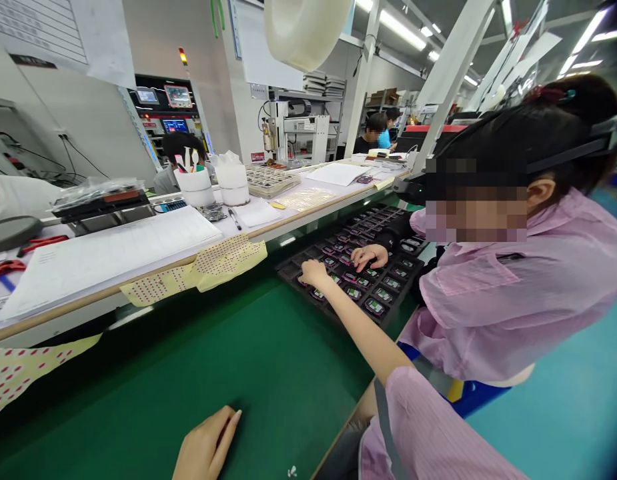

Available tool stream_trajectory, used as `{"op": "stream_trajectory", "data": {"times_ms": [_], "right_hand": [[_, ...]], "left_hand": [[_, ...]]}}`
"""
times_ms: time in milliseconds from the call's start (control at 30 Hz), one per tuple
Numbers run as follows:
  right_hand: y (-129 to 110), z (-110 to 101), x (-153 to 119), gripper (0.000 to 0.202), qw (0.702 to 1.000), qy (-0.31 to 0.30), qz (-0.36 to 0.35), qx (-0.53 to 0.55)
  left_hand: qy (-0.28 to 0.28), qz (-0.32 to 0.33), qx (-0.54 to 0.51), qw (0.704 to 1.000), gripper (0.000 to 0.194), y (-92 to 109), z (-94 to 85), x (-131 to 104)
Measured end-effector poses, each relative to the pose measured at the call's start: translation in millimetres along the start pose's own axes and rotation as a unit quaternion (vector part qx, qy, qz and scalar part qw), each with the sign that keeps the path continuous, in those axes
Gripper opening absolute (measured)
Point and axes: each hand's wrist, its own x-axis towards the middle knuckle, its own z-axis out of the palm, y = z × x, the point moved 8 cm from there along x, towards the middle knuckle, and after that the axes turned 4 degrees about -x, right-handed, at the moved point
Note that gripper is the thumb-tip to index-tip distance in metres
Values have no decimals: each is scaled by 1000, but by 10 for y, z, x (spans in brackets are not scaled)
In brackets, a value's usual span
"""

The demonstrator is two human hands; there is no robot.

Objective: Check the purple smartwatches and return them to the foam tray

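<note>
My left hand [204, 445] rests low on the green work surface [198, 353], partly cut off by the bottom edge. Its fingers are curled and nothing shows in them. My right hand [315, 273] reaches out over the left end of a black compartment tray [391, 310], fingers bent down; what the fingertips grip, if anything, is hidden. Small electronic parts [375, 306] with green and white faces and pinkish edges sit in the tray's compartments. A co-worker's hand [369, 257] touches the same tray, just right of mine.
The co-worker [518, 287] in pink sits close on the right. A raised shelf [95, 303] runs along the left, bearing paper sheets [113, 257], white cups [194, 187], a pen [235, 219] and red-handled tools [41, 245]. A white roll [308, 33] hangs overhead. A small white scrap [291, 471] lies in front.
</note>
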Motion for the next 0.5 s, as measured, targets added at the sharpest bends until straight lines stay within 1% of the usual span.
{"op": "stream_trajectory", "data": {"times_ms": [33, 100, 200, 333, 400, 500], "right_hand": [[105, 13, 64, 35, 1000, -10, 26, -9], [219, 64, 149, 35, 998, -30, 56, -19], [240, 154, 216, 34, 996, -45, 70, -20], [242, 242, 281, 34, 996, -49, 68, -8], [295, 248, 318, 34, 996, -54, 66, 1], [471, 165, 377, 34, 995, -52, 80, 5]], "left_hand": [[0, -1, -2, 1000, 37, -11, 6, -2], [1, 0, -7, 1000, 37, -29, 16, -5], [-2, -2, -13, 1000, 39, -58, 42, -5], [-4, -4, -5, 1000, 37, -94, 71, -7], [-1, -1, 0, 1000, 37, -100, 73, -7], [0, 1, 7, 1000, 37, -100, 75, -6]]}}
